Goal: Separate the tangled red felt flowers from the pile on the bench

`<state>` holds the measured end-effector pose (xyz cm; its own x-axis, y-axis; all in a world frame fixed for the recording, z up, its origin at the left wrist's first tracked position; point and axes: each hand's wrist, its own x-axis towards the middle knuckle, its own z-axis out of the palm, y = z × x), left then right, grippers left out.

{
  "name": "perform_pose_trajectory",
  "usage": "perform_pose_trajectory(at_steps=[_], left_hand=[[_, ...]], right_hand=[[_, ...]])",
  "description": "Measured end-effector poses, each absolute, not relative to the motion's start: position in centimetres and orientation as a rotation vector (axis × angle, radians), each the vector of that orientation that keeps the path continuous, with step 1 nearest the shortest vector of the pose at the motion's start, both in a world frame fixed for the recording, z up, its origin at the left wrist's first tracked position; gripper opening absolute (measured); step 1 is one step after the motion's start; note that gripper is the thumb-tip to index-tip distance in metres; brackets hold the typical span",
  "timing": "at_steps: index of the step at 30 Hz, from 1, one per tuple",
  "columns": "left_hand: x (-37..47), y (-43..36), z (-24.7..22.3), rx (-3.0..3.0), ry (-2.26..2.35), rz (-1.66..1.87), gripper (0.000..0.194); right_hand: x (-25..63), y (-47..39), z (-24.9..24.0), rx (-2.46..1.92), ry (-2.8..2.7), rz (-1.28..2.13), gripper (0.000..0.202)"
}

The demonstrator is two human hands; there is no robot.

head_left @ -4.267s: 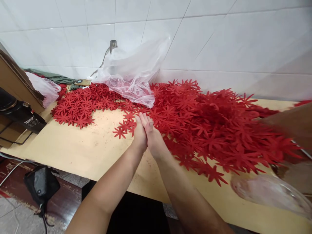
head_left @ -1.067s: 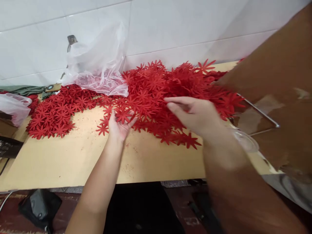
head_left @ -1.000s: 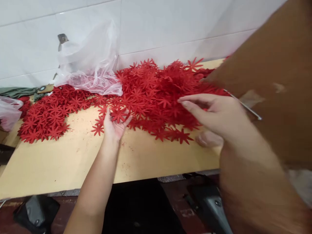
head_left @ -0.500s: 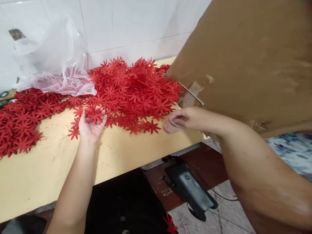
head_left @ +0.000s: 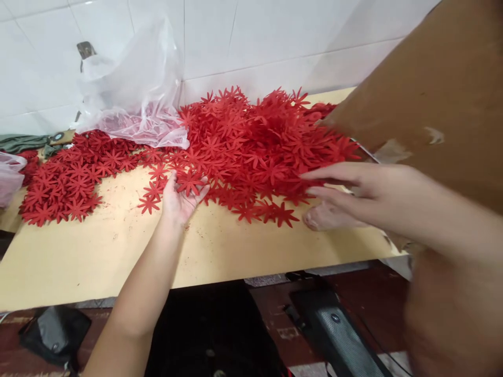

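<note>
My left hand (head_left: 183, 201) is palm up at the front edge of the red heap, its fingers curled around a red flower piece (head_left: 190, 182) with narrow pointed petals. How many pieces lie in that palm I cannot tell. At the right side of the large pile of red flower pieces (head_left: 243, 146), my right hand (head_left: 353, 191) has its fingers stretched out and apart, with nothing seen between them. Its fingertips overlap the pile's edge; whether they touch it is unclear. Just below that hand lies a pale pinkish rounded thing (head_left: 326, 215) of a kind I cannot make out.
A second, darker heap of red flower pieces (head_left: 74, 180) lies on the left of the pale yellow table (head_left: 137, 262). Behind it stands a translucent plastic bag (head_left: 145, 99) with red contents. A large brown board-like sheet (head_left: 451, 104) leans on the right. Below sits a black pedal (head_left: 341, 324).
The view has turned left. My right hand has gone from curled fingers beside the pinkish thing to outstretched fingers at the pile's edge. My left hand still holds the flower piece.
</note>
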<state>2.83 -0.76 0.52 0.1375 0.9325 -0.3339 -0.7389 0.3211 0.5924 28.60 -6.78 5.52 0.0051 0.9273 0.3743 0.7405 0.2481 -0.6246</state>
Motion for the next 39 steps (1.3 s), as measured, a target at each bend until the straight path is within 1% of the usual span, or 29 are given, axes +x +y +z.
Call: perform_pose_trajectory(at_steps=[1, 3, 6, 7, 8, 12, 14, 18, 23, 26, 29, 30, 32, 33, 35, 37, 39], left_hand=[[2.9, -0.7, 0.4, 0.318, 0.744, 1.232, 0.040], [3.2, -0.7, 0.1, 0.319, 0.754, 1.213, 0.039], [3.5, -0.8, -0.1, 0.331, 0.724, 1.185, 0.035], [3.5, -0.8, -0.2, 0.335, 0.709, 1.175, 0.034], [3.6, -0.8, -0.2, 0.339, 0.697, 1.165, 0.033], [3.6, -0.6, -0.6, 0.350, 0.705, 1.157, 0.030], [3.5, -0.4, -0.8, 0.380, 0.738, 1.149, 0.025], [3.4, -0.4, -1.1, 0.552, 0.905, 1.183, 0.010], [3.2, -0.4, -1.2, 0.709, 1.103, 1.245, 0.009], [3.4, -0.6, -1.0, 0.701, 0.997, 1.248, 0.012], [4.2, -0.9, -0.8, 0.691, 0.790, 1.176, 0.022], [4.5, -1.1, -0.8, 0.685, 0.746, 1.150, 0.022], [4.9, -1.2, -0.7, 0.654, 0.744, 1.144, 0.017], [5.0, -1.2, -0.7, 0.629, 0.775, 1.160, 0.012], [4.8, -1.0, -0.7, 0.574, 0.855, 1.205, 0.005], [4.5, -0.7, -0.7, 0.551, 0.912, 1.240, 0.009], [4.2, -0.5, -0.6, 0.562, 0.939, 1.252, 0.011]], right_hand=[[27.2, -6.1, 5.3, -1.508, -1.862, 0.381, 0.017], [23.5, -4.4, 4.2, -1.369, -2.011, 0.480, 0.032], [17.8, -1.4, 1.7, -1.215, -1.939, 0.553, 0.050], [16.3, -0.5, 0.9, -1.227, -1.880, 0.610, 0.051], [15.2, 0.2, 0.1, -1.241, -1.819, 0.670, 0.047], [13.5, 1.8, -1.7, -1.195, -1.614, 0.857, 0.016], [13.6, 2.1, -2.0, -1.138, -1.486, 0.923, 0.010], [13.7, 2.5, -2.2, -1.117, -1.306, 0.936, 0.017], [15.1, 2.5, -1.9, -1.106, -1.208, 0.997, 0.012], [16.6, 1.9, -1.1, -1.099, -1.249, 0.970, 0.023], [17.0, 1.0, -0.2, -1.149, -1.435, 0.834, 0.018], [16.8, 0.7, 0.0, -1.188, -1.511, 0.778, 0.017], [16.2, 0.2, 0.3, -1.287, -1.638, 0.666, 0.018], [16.0, -0.1, 0.4, -1.331, -1.671, 0.629, 0.019], [16.6, -0.8, 0.9, -1.350, -1.701, 0.641, 0.033], [18.5, -1.9, 1.7, -1.305, -1.748, 0.684, 0.048], [21.8, -3.4, 3.0, -1.346, -1.823, 0.587, 0.053]])
